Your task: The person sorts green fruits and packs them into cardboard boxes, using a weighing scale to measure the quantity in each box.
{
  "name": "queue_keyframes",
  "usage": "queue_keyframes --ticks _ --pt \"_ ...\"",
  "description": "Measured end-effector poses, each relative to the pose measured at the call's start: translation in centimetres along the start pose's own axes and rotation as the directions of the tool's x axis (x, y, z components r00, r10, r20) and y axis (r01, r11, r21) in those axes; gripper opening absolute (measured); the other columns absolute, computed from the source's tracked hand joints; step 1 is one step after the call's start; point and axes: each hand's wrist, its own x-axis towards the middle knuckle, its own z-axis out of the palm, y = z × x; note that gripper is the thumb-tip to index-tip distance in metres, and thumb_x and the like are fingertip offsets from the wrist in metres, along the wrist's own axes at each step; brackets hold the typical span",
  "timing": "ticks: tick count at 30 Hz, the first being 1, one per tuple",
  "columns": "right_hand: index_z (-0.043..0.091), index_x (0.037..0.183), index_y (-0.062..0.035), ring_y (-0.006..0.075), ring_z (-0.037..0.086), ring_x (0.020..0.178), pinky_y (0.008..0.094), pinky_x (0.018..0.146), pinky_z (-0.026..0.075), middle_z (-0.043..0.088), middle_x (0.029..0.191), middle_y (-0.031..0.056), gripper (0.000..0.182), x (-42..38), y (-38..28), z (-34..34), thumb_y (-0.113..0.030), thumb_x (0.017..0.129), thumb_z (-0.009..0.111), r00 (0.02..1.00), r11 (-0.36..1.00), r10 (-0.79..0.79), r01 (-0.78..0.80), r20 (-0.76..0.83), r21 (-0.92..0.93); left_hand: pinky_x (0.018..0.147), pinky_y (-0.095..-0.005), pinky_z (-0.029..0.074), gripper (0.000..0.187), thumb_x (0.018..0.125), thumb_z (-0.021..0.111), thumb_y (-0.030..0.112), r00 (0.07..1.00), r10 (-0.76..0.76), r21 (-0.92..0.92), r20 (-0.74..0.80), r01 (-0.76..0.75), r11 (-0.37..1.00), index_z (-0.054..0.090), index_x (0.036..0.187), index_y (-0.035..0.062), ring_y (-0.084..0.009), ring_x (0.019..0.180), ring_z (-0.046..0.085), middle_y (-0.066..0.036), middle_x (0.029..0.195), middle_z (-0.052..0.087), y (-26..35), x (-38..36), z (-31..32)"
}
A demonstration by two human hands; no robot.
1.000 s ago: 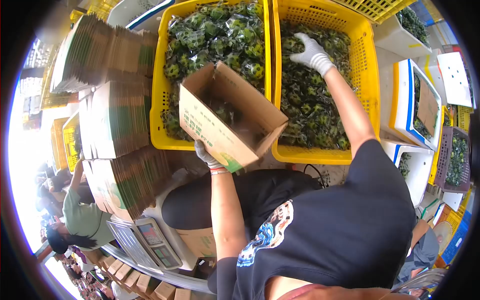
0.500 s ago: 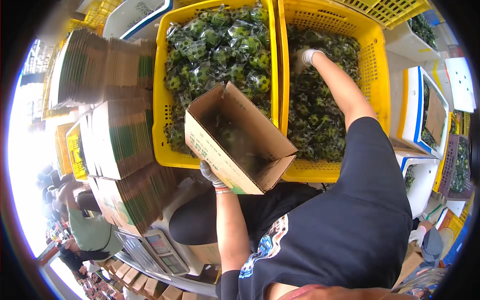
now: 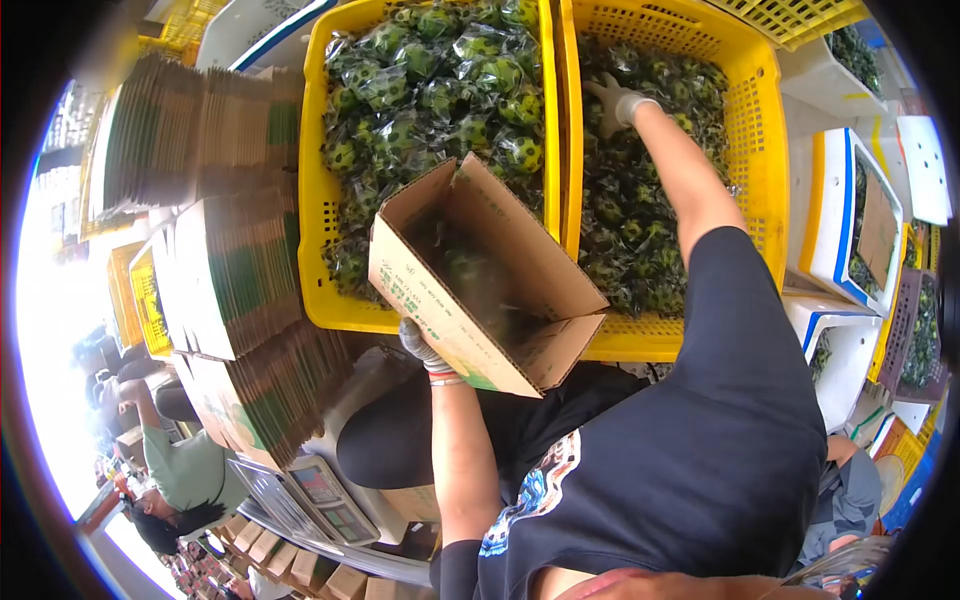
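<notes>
My left hand (image 3: 422, 348), in a pale glove, grips the lower left side of an open cardboard box (image 3: 440, 312). The box is tilted with its mouth upward, and some dark green contents show dimly inside. My right hand (image 3: 612, 105), also gloved, rests over the right yellow crate (image 3: 755, 150) with its fingers apart, touching the packets there. That crate holds many small clear plastic packets of green produce (image 3: 640, 230). Similar bagged green pieces (image 3: 430, 90) with dark spots fill the left yellow crate (image 3: 312, 240), which the box partly overlaps.
Stacks of flattened cartons (image 3: 240, 270) stand at the left. A weighing scale (image 3: 325, 500) sits below them. White foam boxes (image 3: 825, 215) line the right side. A co-worker in a green top (image 3: 195, 470) is at the lower left; another person in grey (image 3: 845, 500) is at the right.
My right hand, blurred low among the packets before, now shows its fingers spread over them. The cardboard box has shifted slightly right, still in my left hand.
</notes>
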Motion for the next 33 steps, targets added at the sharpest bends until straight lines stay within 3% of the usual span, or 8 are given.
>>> queue_keyframes --ticks 6,15,21,22,25,27,29,33 --pt "0.017 0.148 -0.0239 0.0354 0.043 0.126 0.0436 0.088 0.051 0.000 0.154 0.0121 0.092 2.3 1.7 0.9 -0.016 0.073 0.070 0.997 0.957 0.075 -0.071 -0.002 0.281 0.088 -0.0398 0.053 0.061 0.079 0.066 0.038 0.998 -0.055 0.109 0.018 0.052 0.993 0.050 0.126 0.0009 -0.0266 0.095 0.063 -0.014 0.111 0.063 0.0 0.6 -0.3" --pt "0.043 0.132 -0.0140 0.0280 0.052 0.115 0.0315 0.093 0.046 0.048 0.131 0.0121 0.064 -5.6 3.7 11.0 -0.014 0.074 0.070 0.887 0.903 -0.065 0.247 -0.457 0.350 0.095 -0.0455 0.046 0.069 0.075 0.068 0.027 0.994 -0.103 0.086 0.020 0.101 0.991 0.042 0.131 -0.0024 -0.0325 0.109 0.056 -0.018 0.122 0.055 0.0 1.1 -1.6" --pt "0.050 0.117 -0.0120 0.0187 0.059 0.099 0.0305 0.081 0.054 0.059 0.103 0.0068 0.051 -17.1 3.4 7.5 -0.003 0.072 0.073 0.442 0.308 -0.127 0.869 -0.888 0.389 0.097 -0.0451 0.044 0.071 0.073 0.070 0.027 0.995 -0.069 0.142 -0.072 0.079 0.987 0.041 0.130 -0.0034 -0.0333 0.110 0.055 -0.018 0.122 0.054 -0.7 1.1 0.1" --pt "0.048 0.117 -0.0096 0.0200 0.059 0.100 0.0288 0.084 0.054 0.058 0.106 0.0065 0.052 -19.4 2.6 5.6 -0.005 0.072 0.074 0.527 -0.020 -0.104 0.847 -0.844 0.531 0.097 -0.0453 0.044 0.071 0.073 0.070 0.028 0.995 -0.075 0.144 -0.073 0.085 0.986 0.041 0.130 -0.0034 -0.0334 0.110 0.055 -0.018 0.122 0.054 -1.0 1.2 1.2" --pt "0.046 0.119 -0.0087 0.0193 0.059 0.100 0.0320 0.084 0.054 0.055 0.113 0.0083 0.058 -26.5 -0.8 0.3 -0.006 0.069 0.077 0.576 0.086 -0.152 0.817 -0.803 0.569 0.096 -0.0459 0.045 0.072 0.073 0.071 0.028 0.993 -0.107 0.135 -0.051 0.113 0.984 0.040 0.131 -0.0033 -0.0337 0.110 0.055 -0.019 0.123 0.054 -1.5 1.3 1.8" --pt "0.046 0.123 -0.0083 0.0195 0.057 0.108 0.0342 0.086 0.054 0.052 0.120 0.0106 0.062 -28.1 -5.5 -1.2 -0.011 0.070 0.078 0.252 -0.102 -0.323 0.949 -0.912 0.298 0.094 -0.0458 0.047 0.072 0.073 0.071 0.030 0.992 -0.121 0.130 -0.031 0.124 0.984 0.042 0.131 -0.0014 -0.0329 0.108 0.057 -0.018 0.123 0.055 -1.8 1.2 1.5" --pt "0.043 0.127 -0.0059 0.0253 0.056 0.110 0.0371 0.087 0.051 0.055 0.122 0.0148 0.072 -29.9 -7.2 -2.6 -0.019 0.067 0.080 0.486 0.428 -0.714 0.873 -0.504 0.236 0.092 -0.0452 0.049 0.070 0.074 0.070 0.036 0.993 -0.119 0.133 -0.014 0.120 0.984 0.044 0.130 0.0020 -0.0311 0.105 0.059 -0.016 0.122 0.056 -2.0 1.0 0.5" --pt "0.040 0.134 -0.0074 0.0216 0.061 0.100 0.0380 0.081 0.053 0.058 0.122 0.0104 0.076 -27.3 -5.0 -4.4 -0.023 0.071 0.078 0.739 0.200 -0.546 0.573 -0.395 0.795 0.084 -0.0444 0.054 0.068 0.075 0.070 0.037 0.993 -0.114 0.126 -0.005 0.114 0.985 0.047 0.128 0.0002 -0.0310 0.095 0.064 -0.016 0.114 0.061 -1.8 1.0 1.1"
